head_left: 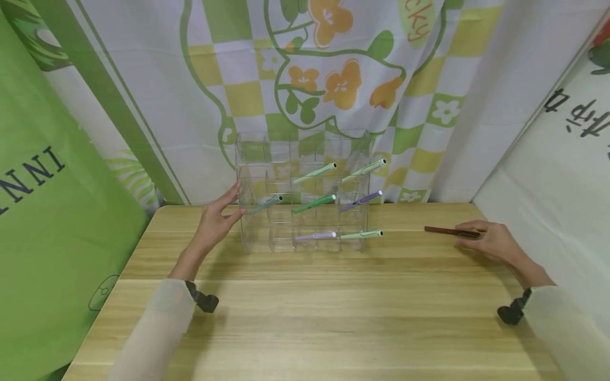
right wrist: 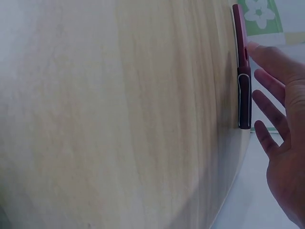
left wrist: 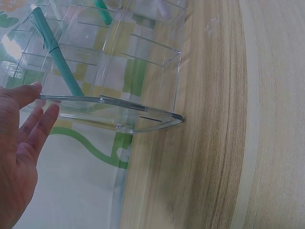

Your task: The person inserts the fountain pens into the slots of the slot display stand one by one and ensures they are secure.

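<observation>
In the head view a clear acrylic pen rack (head_left: 281,217) stands at the back of the table, with several pens in its slots. My left hand (head_left: 217,222) holds the rack's left side, thumb at the front edge and fingers along the outer face. Nearest to that hand is a teal pen (left wrist: 57,55) in a slot. Toward the right, a dark red pen (head_left: 443,230) with a darker clipped cap lies level by the table's back edge. My right hand (head_left: 495,241) surrounds its cap end, fingers spread; in the right wrist view the thumb tip is beside the pen.
Other slots hold a green pen (head_left: 314,203), purple pen (head_left: 364,201), lilac pen (head_left: 316,236) and pale green pens (head_left: 362,234). A patterned curtain (head_left: 248,79) hangs behind the wooden table (head_left: 305,317), with a green cloth (head_left: 57,238) at left and white cloth (head_left: 553,169) at right.
</observation>
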Demonstrator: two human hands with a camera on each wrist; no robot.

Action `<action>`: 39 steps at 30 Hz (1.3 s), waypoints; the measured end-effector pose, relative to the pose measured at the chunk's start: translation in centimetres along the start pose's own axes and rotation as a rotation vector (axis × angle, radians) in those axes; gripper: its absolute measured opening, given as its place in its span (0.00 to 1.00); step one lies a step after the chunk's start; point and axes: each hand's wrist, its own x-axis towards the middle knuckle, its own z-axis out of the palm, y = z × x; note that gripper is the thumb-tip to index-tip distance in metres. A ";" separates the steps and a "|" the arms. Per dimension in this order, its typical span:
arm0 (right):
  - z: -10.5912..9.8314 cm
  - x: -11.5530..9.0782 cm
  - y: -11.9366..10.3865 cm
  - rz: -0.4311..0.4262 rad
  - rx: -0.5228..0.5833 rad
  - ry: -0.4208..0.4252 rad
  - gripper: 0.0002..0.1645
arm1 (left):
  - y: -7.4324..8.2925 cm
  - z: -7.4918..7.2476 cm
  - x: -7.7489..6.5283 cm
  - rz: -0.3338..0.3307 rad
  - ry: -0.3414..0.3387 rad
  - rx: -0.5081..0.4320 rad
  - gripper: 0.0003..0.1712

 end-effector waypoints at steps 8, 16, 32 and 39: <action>0.3 0.1 0.7 -0.023 -0.016 0.000 0.26 | -0.1 0.1 0.1 0.016 0.005 0.026 0.43; 0.6 -0.1 1.2 -0.035 -0.006 -0.011 0.22 | -0.1 0.1 0.1 0.021 0.007 0.020 0.42; 1.0 -0.4 1.2 -0.036 -0.040 -0.024 0.18 | 0.2 0.0 0.0 -0.007 -0.004 0.007 0.43; 1.2 -0.6 1.3 -0.078 -0.011 0.009 0.15 | 0.2 0.0 -0.1 -0.003 -0.007 -0.011 0.42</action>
